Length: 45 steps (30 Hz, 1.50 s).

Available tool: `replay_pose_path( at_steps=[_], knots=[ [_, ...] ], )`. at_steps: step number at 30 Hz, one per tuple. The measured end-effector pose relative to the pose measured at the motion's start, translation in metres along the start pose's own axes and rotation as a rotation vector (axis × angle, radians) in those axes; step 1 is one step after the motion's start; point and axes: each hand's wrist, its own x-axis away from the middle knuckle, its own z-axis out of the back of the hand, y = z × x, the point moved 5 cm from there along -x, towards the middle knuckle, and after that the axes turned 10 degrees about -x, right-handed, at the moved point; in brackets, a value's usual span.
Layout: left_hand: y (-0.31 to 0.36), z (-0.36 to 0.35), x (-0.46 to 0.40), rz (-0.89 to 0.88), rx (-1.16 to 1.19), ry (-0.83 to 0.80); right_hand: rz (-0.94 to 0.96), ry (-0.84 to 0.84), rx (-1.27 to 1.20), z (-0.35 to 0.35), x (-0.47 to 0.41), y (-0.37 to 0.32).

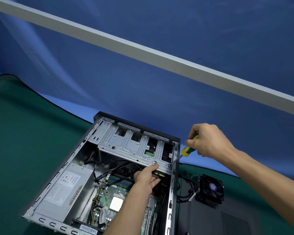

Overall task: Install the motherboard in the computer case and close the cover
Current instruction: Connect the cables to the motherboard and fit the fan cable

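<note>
Motherboard (109, 197) lies under left hand (147, 177), apparently untouched.

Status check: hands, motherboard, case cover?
Right hand grips screwdriver, tip at drive cage screw. Left hand steadies cage edge. Motherboard sits in case. Cover panel off, fan lying on it.

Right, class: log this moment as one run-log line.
right hand: grips screwdriver, tip at drive cage screw | left hand: holds cage edge | case: open | fan: outside
</note>
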Motion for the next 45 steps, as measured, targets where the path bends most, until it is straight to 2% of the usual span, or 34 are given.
replay_pose_path(
  at_steps=[7,14,16,20,24,27,31,34,35,38,39,42,43,45],
  knots=[
    [0.0,0.0,0.0,0.013,-0.008,-0.013,-0.007,-0.012,0.025,-0.003,-0.001,-0.001],
    [0.0,-0.002,-0.002,0.014,0.008,-0.064,-0.085,-0.242,-0.078,-0.004,-0.008,-0.015],
    [0.0,-0.002,-0.003,0.011,0.004,-0.068,-0.066,-0.213,-0.073,-0.003,-0.008,-0.019],
    [0.002,-0.003,-0.003,0.009,-0.005,-0.06,-0.041,-0.017,0.194,-0.001,-0.005,-0.023],
    [0.002,-0.003,-0.003,0.002,0.007,-0.066,-0.081,-0.201,0.153,-0.006,-0.006,-0.026],
    [0.002,-0.003,-0.005,0.001,-0.015,-0.069,-0.077,-0.122,0.251,-0.002,-0.008,-0.028],
    [0.004,-0.002,-0.002,-0.004,-0.027,-0.067,-0.157,-0.244,0.137,-0.008,-0.008,-0.027],
    [0.005,-0.002,-0.002,-0.011,-0.039,-0.06,-0.17,-0.055,0.195,-0.003,-0.012,-0.022],
    [0.006,-0.002,-0.002,-0.011,-0.041,-0.057,-0.184,-0.057,0.17,-0.002,-0.012,-0.019],
    [0.007,-0.003,0.001,-0.014,-0.048,-0.053,-0.207,-0.211,-0.043,-0.004,-0.011,-0.019],
    [0.007,-0.002,0.001,-0.018,-0.05,-0.049,-0.183,-0.183,0.0,-0.004,-0.009,-0.02],
    [0.006,-0.002,0.0,-0.027,-0.059,-0.052,-0.06,0.088,0.268,-0.005,-0.008,-0.02],
    [0.006,-0.002,0.0,-0.026,-0.065,-0.054,-0.053,0.097,0.236,-0.006,-0.008,-0.019],
    [0.007,-0.003,-0.001,-0.024,-0.073,-0.056,-0.091,-0.012,0.051,-0.005,-0.01,-0.016]
  ],
)
